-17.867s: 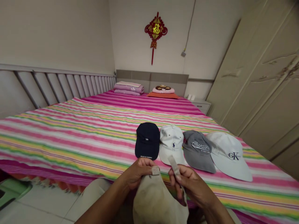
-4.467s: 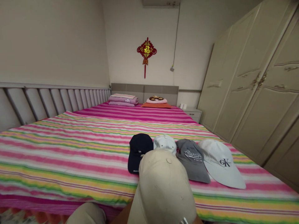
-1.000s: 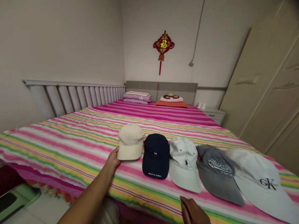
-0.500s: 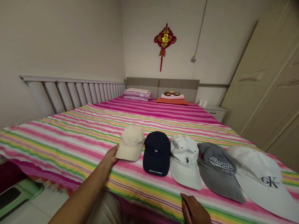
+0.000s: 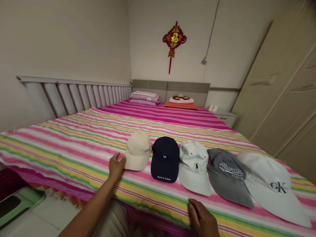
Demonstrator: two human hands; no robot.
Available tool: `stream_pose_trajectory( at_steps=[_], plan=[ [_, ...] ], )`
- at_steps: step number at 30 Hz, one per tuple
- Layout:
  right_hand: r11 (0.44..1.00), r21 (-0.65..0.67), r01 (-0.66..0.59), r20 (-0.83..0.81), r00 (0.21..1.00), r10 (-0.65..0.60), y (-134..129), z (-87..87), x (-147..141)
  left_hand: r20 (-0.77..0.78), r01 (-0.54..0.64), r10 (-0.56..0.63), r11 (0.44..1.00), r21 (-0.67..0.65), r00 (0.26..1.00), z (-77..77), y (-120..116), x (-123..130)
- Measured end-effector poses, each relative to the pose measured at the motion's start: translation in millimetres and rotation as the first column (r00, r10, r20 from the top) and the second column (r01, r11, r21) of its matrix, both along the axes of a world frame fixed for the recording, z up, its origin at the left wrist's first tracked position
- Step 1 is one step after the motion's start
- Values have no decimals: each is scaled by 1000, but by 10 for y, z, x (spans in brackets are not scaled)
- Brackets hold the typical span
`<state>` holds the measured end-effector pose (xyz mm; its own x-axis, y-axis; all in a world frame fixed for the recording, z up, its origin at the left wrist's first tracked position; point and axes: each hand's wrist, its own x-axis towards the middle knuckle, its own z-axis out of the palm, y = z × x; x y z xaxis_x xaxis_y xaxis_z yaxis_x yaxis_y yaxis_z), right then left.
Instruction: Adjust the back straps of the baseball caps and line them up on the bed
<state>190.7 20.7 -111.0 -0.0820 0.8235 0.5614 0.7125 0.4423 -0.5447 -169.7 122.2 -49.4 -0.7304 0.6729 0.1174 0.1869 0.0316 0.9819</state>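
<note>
Several caps form a row across the striped bed cover (image 5: 74, 148). From the left come a beige cap (image 5: 138, 149), a navy cap (image 5: 165, 159), a white cap with a small dark logo (image 5: 195, 168), a grey "Always" cap (image 5: 229, 177) and a large white "CK" cap (image 5: 274, 187). My left hand (image 5: 117, 166) is at the left edge of the beige cap's brim, its fingers apart and holding nothing; whether it touches the brim is unclear. Below the white cap, my right hand (image 5: 202, 217) rests near the bed's front edge with fingers curled together, what is inside hidden.
Folded purple bedding (image 5: 144, 98) and an orange and pink stack (image 5: 182, 101) lie by the headboard (image 5: 187, 89). A radiator (image 5: 81, 98) runs along the left wall. A nightstand (image 5: 226, 118) and wardrobe (image 5: 276, 85) stand right; a green stool (image 5: 24, 200) is lower left.
My left hand has loosened from the beige cap's brim and its fingers have spread. My right hand sits slightly higher and further left in view. The caps keep their order.
</note>
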Motion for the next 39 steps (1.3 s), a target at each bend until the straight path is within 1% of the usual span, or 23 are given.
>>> stream_pose_trajectory(
  at_steps=[1,2,3,4,5,6,7,8,9,10,12,14,16,20,26,30,36,39],
  plan=[
    [993,-114,-14,-89,996,4,-1,38,-60,74,-36,35,999,18,997,-31,-83,53],
    [971,-233,-48,-196,981,2,3,81,-132,170,-63,58,998,29,984,-66,-171,113],
    [932,-347,-109,-318,948,-8,14,128,-212,270,-75,63,997,34,961,-100,-257,176],
    [879,-438,-188,-457,889,-38,32,179,-297,364,-70,53,997,34,930,-129,-336,238],
    [821,-501,-274,-595,798,-96,57,233,-384,451,-51,30,998,35,892,-150,-403,297],
    [747,-549,-375,-704,689,-171,89,288,-468,529,-20,-3,999,37,849,-159,-454,349],
    [674,-562,-479,-786,563,-256,126,341,-548,595,18,-39,999,42,803,-156,-484,394],
    [609,-548,-574,-836,411,-365,168,393,-620,650,58,-76,997,49,756,-143,-493,429],
    [535,-535,-654,-828,280,-486,214,439,-685,695,97,-110,994,58,711,-121,-482,455],
    [498,-524,-692,-807,214,-551,261,479,-742,729,128,-136,990,67,671,-95,-454,475],
    [466,-512,-722,-768,141,-625,354,535,-831,772,159,-165,984,84,614,-45,-369,500],
    [469,-505,-725,-750,101,-653,433,561,-889,792,149,-164,984,93,589,-20,-281,516],
    [468,-498,-730,-731,63,-680,487,565,-920,798,127,-156,987,101,582,-25,-226,528],
    [471,-500,-727,-698,17,-715,520,548,-936,792,112,-166,986,123,588,-88,-235,531],
    [539,-488,-687,-712,-44,-701,493,534,-960,778,121,-185,983,141,601,-146,-335,538],
    [569,-484,-665,-725,-59,-686,480,521,-977,767,131,-198,980,149,611,-148,-375,569],
    [576,-473,-667,-738,-56,-672,431,506,-954,754,159,-219,975,153,619,-158,-435,606],
    [578,-460,-674,-752,-50,-657,352,494,-863,751,165,-228,973,159,620,-170,-464,617]
  ],
)
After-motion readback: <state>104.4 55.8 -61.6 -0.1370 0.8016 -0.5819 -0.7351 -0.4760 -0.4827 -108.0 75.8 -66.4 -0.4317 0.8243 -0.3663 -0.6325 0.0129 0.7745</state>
